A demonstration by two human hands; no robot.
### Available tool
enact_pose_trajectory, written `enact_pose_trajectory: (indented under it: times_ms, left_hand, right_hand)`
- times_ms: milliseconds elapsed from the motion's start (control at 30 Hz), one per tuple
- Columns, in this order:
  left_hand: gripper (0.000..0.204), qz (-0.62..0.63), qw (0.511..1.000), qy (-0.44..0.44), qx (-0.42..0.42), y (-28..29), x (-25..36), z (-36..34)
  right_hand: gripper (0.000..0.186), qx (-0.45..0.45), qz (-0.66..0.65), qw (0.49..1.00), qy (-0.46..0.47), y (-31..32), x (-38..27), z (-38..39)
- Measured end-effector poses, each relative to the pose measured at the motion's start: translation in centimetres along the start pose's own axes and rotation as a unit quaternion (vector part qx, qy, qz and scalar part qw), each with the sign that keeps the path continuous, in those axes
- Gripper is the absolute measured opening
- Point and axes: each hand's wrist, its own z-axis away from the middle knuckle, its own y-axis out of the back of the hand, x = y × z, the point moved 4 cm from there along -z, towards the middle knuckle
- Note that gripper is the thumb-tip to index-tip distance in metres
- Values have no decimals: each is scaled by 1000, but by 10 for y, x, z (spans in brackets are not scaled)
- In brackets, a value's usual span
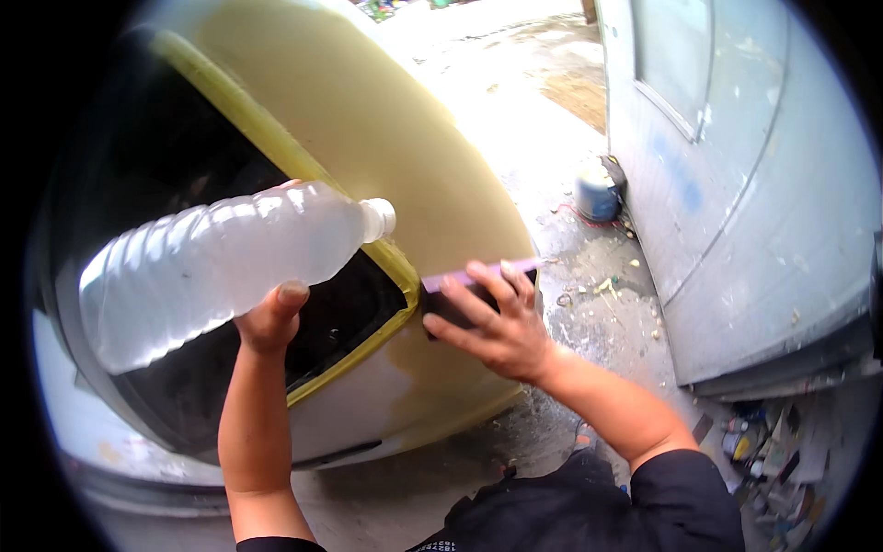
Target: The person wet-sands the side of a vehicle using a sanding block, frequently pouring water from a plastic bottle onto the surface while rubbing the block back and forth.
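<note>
My left hand [274,317] is wrapped round a large clear plastic bottle [216,262] with ridged sides. It lies tilted almost on its side, with its white neck end pointing right; frosty light fills the plastic, so the liquid level is hard to tell. To the right, my right hand [504,327] rests with spread fingers over a dark sanding block [438,304] with a pink upper edge, against the car body. That car panel [395,138] is dull tan and beige. Yellow tape [368,359] edges the dark window [230,138] beneath the bottle.
A grey metal door [736,212] stands on the right. Beside it, a blue and white bucket [598,198] sits on the stained concrete floor [598,313]. Cans and scraps [768,451] are heaped at the lower right. Bright ground shows beyond the car.
</note>
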Motion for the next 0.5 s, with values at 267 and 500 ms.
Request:
enact_pose_trajectory:
  times_ms: [267,500]
  left_hand:
    - [75,-25,995,-74,59,29,0,-11]
    - [83,-45,983,-127,126,14,8,-32]
  right_hand:
    - [40,-45,10,999,10,16,28,-35]
    - [39,-62,23,996,55,15,37,-52]
